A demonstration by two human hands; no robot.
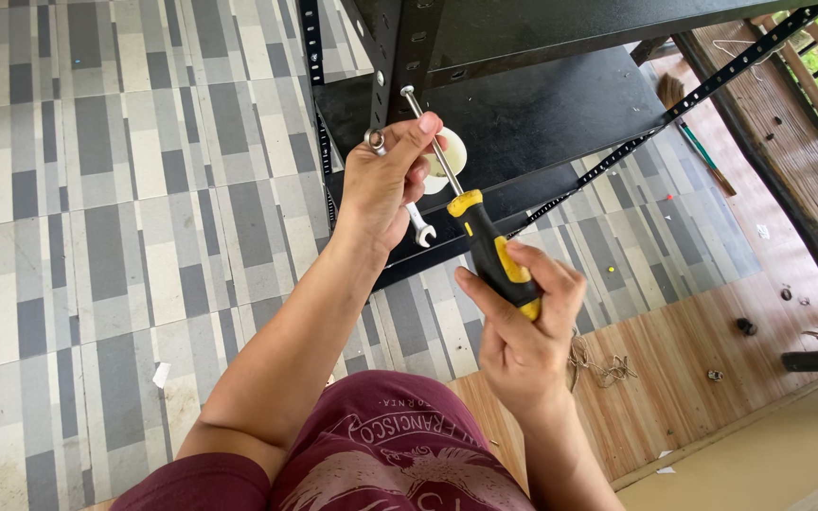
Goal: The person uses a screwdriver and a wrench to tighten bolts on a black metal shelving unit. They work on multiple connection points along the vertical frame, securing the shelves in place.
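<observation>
My left hand (385,180) grips a small metal spanner (418,227) beside the corner post of a black metal shelf rack (523,114); the spanner's ring end shows above my thumb and its open end hangs below my palm. My right hand (523,312) holds the yellow-and-black handle of a screwdriver (485,246). Its metal shaft slants up and left past my left fingertips, with the tip by the post. A pale round object (449,156) sits behind the shaft, partly hidden by my fingers.
The rack's perforated black uprights (712,80) and shelves fill the upper middle. Grey patterned floor tiles (97,237) lie to the left, wooden flooring (693,378) to the lower right with small scattered bits. A broom (693,132) lies at the right.
</observation>
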